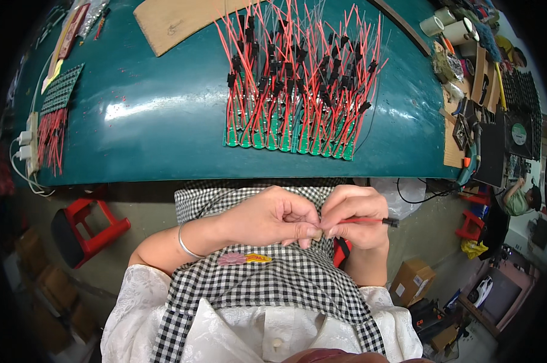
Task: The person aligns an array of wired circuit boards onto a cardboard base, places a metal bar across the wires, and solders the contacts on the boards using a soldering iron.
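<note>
My left hand (273, 215) and my right hand (361, 212) meet above my lap, in front of the table edge, fingertips nearly touching. Between the thumb and fingers of my right hand is a thin red wire lead with a black plug connector (391, 222), which sticks out to the right. My left thumb and forefinger are pinched together at the lead's other end; what they grip is hidden. Beyond my hands, on the table, lies a row of green circuit boards (285, 142) with many red wires and black connectors fanning away from me.
The green table (170, 133) carries a brown cardboard sheet (180, 24), a smaller wired board panel (62, 88) and a white power strip (31, 142) at left. Tools and cardboard clutter the right end. A red stool (95, 224) stands lower left; another person (521, 199) sits far right.
</note>
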The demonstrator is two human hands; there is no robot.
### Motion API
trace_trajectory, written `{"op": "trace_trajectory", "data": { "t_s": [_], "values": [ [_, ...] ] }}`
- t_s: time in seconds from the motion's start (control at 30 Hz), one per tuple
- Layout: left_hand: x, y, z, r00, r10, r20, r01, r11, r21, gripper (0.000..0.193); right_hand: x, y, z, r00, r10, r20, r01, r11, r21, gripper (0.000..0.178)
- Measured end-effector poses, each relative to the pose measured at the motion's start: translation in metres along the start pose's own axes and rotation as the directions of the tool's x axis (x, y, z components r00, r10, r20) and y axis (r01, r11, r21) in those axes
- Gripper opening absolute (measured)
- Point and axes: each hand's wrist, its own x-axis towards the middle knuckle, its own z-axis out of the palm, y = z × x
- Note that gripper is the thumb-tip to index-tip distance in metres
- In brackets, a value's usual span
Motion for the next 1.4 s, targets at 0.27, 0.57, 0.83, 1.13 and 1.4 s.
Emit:
{"op": "trace_trajectory", "data": {
  "t_s": [0.27,0.57,0.83,1.13,1.4],
  "values": [
    [-0.023,0.024,-0.014,0.634,0.697,-0.334,-0.065,0.479,0.875,0.001,-0.010,0.035,-0.015,0.678,0.064,-0.733,-0.255,0.955,-0.153,0.002],
    [-0.048,0.024,-0.067,0.328,0.868,-0.374,0.295,0.282,0.913,0.007,-0.005,0.038,-0.015,0.729,-0.043,-0.684,-0.268,0.901,-0.341,0.002],
    [-0.044,0.021,-0.071,0.356,0.860,-0.366,0.266,0.283,0.922,0.008,-0.004,0.038,-0.015,0.738,-0.085,-0.669,-0.304,0.844,-0.442,0.003],
    [-0.045,0.019,-0.072,0.359,0.859,-0.364,0.253,0.285,0.924,0.007,-0.003,0.037,-0.013,0.739,-0.094,-0.668,-0.315,0.827,-0.465,0.004],
    [-0.044,0.019,-0.072,0.365,0.866,-0.341,0.253,0.260,0.932,0.008,0.002,0.039,-0.014,0.787,-0.212,-0.580,-0.293,0.699,-0.652,0.007]
  ]
}}
